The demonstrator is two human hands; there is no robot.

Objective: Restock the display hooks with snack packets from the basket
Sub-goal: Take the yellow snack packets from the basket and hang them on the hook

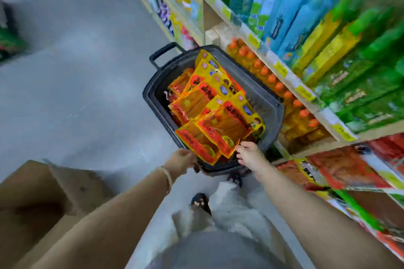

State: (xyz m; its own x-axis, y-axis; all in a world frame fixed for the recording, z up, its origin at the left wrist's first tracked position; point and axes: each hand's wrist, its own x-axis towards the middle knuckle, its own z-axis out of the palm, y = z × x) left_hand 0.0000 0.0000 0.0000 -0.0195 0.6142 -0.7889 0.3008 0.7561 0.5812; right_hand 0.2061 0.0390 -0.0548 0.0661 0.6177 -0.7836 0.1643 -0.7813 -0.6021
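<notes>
Head view: snack packets (216, 113) lie heaped in the basket (147, 94) on the floor, right hand (251, 155) loose-fingered at their near corner, left hand (181, 160) too blurred to tell its grip, so a hasty lift could spill the slippery pile.

Basket (150, 85) dark grey, nearly black; snack packets (218, 116) inside it yellow w/ orange-red panels, black lettering, small blue oval badges; floor (87, 94) left of basket pale grey; cardboard box (32, 203) below-left of basket plain brown; bottles (273, 81) right of basket yellow w/ orange caps; further right of basket, blue bottles (284, 17) and green-capped yellow and green ones (371, 61), blurred.
</notes>
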